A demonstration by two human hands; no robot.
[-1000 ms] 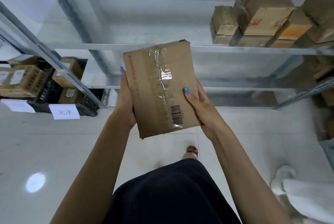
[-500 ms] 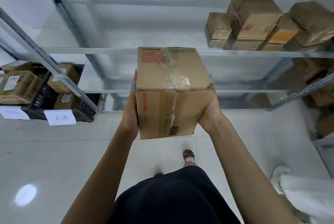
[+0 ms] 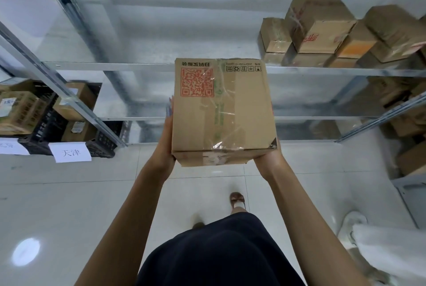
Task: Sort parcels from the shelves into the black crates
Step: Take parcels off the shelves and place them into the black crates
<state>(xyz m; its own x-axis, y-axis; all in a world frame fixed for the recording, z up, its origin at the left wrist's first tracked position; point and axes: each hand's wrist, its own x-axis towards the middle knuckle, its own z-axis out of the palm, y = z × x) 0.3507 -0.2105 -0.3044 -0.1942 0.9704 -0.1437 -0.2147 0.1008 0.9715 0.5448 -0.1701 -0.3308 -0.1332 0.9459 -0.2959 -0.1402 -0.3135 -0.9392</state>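
Fingers (image 3: 170, 108) of the left hand (image 3: 164, 145) lie straight against the box (image 3: 222, 110); the right hand (image 3: 267, 159) props its right corner, fingers hidden. The box is held mid-air before the shelf (image 3: 115, 66), not yet crated. Crates (image 3: 103, 141) are part-filled, with more parcels (image 3: 320, 29) to sort.

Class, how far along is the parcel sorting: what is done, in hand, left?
Done: some parcels lie in the black crates at left. In hand: one cardboard box, pressed between the left hand and right hand. Left: this box to crate, and a pile of parcels on the shelf, upper right.
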